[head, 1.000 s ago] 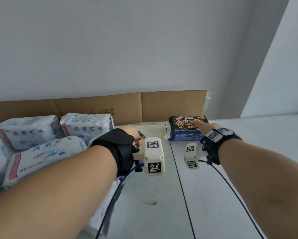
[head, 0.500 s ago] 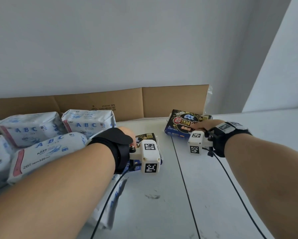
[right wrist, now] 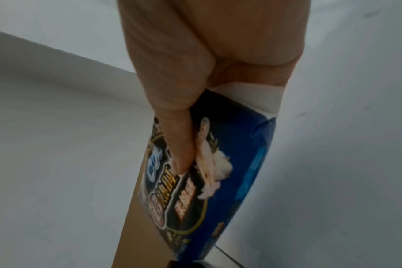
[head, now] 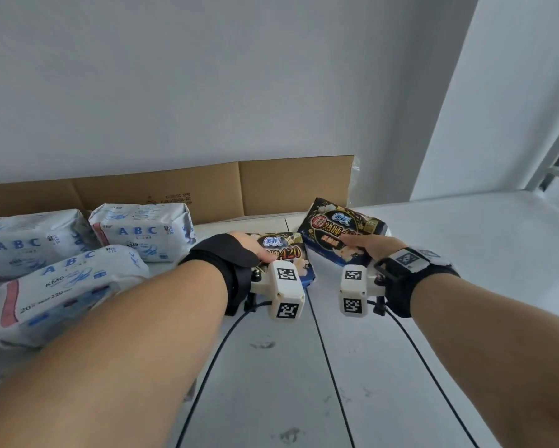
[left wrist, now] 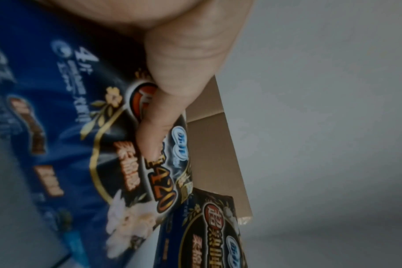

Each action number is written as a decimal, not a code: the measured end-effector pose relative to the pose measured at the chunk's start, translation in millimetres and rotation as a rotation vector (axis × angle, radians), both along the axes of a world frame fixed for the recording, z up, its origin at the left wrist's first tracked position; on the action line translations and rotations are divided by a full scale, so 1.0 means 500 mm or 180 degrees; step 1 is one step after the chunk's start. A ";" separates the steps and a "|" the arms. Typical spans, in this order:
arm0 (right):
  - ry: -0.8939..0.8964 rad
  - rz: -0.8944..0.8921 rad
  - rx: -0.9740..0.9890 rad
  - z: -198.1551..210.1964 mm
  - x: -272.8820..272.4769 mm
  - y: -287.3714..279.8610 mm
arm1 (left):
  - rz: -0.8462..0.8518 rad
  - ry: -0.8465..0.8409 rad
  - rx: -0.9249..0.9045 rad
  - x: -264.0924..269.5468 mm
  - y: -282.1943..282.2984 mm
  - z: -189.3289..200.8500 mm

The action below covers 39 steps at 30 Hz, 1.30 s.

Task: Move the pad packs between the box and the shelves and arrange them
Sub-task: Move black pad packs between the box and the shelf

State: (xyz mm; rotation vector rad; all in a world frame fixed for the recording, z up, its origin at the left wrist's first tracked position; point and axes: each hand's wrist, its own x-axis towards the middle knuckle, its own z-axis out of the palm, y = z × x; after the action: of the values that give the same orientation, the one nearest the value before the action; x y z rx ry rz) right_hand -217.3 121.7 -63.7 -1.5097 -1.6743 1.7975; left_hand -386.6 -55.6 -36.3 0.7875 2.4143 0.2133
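Two dark blue-and-black pad packs are lifted off the white shelf surface. My left hand grips the left dark pack, thumb pressed on its front. My right hand grips the right dark pack by its near edge, thumb on the printed face, the pack tilted up toward me. The two packs sit side by side, nearly touching. Three white ABC pad packs lie at the left.
A flattened brown cardboard sheet stands against the grey wall behind the packs. A seam runs along the shelf between my forearms. Cables trail from both wrist cameras. More white shelf surface extends right.
Both hands have drawn back toward me. The right hand went from touching the flat dark pack to gripping and tilting it up. The left hand's dark pack has come into view.
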 end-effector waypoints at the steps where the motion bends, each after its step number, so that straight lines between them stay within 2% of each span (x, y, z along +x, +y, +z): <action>1: 0.0069 -0.0109 0.0041 0.005 0.014 0.000 | 0.0076 -0.0063 0.0199 0.005 0.001 0.004; 7: 0.0667 -0.0499 0.0249 0.063 0.126 0.004 | 0.0964 -0.0606 0.1285 0.084 -0.031 0.026; 10: 0.1114 -0.0510 0.0209 0.100 0.206 -0.010 | 0.1337 -0.1107 0.1576 0.156 -0.046 0.052; 14: 0.1496 -0.0236 0.0279 0.153 0.357 -0.064 | 0.1322 -0.1583 0.1694 0.315 -0.061 0.099; 18: 0.1954 -0.0104 0.0068 0.195 0.539 -0.117 | 0.1301 -0.1943 0.1868 0.498 -0.072 0.128; 21: 0.1958 0.0187 0.0002 0.214 0.677 -0.142 | 0.1334 -0.2176 0.2104 0.625 -0.081 0.135; 23: 0.1905 0.0360 -0.0035 0.223 0.759 -0.156 | 0.1326 -0.2092 0.2176 0.694 -0.087 0.134; 28: 0.1683 0.0537 0.0057 0.216 0.910 -0.180 | 0.1416 -0.2320 0.2469 0.817 -0.094 0.130; 30: 0.1632 0.0509 0.0048 0.205 0.948 -0.180 | 0.1340 -0.2303 0.2504 0.848 -0.085 0.132; 33: 0.1508 0.0467 0.0079 0.189 0.983 -0.174 | 0.1279 -0.2718 0.2503 0.878 -0.064 0.130; 39: 0.1364 0.0309 -0.0003 0.167 1.006 -0.132 | 0.1241 -0.3008 0.2569 0.905 0.000 0.097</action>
State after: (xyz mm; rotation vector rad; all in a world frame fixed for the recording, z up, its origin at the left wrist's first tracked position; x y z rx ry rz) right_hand 285.9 55.8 19.9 -0.9627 -1.5486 1.9937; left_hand 65.9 -55.4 12.4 0.3504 1.4854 1.4161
